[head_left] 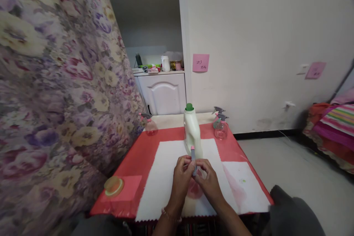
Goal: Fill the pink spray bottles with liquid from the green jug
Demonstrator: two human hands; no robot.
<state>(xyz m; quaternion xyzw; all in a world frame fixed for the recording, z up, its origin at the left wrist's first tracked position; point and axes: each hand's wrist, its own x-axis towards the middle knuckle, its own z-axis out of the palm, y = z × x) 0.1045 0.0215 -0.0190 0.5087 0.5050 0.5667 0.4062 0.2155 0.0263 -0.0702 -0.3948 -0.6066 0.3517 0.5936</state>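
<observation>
A see-through pink spray bottle (pixel 195 191) stands on the white cloth (pixel 156 180) at the near middle of the table. Its grey spray head (pixel 193 153) with a pink nozzle tip points away from me. My left hand (pixel 180 177) has its fingers closed around the left side of the head and neck. From the right, my right hand (pixel 208 179) grips the same part, thumb and fingers bent. My palms hide much of the bottle's neck. Just beyond is a pale green detergent jug (pixel 191 129), upright, with a green spout (pixel 189 107) at its mouth.
Other spray bottles stand at the table's far left (pixel 151 128) and far right (pixel 221 131). A round yellowish lidded tub (pixel 113 186) sits on pink paper at the left. A stained white sheet (pixel 249 184) lies right. A floral curtain (pixel 63 81) borders the left.
</observation>
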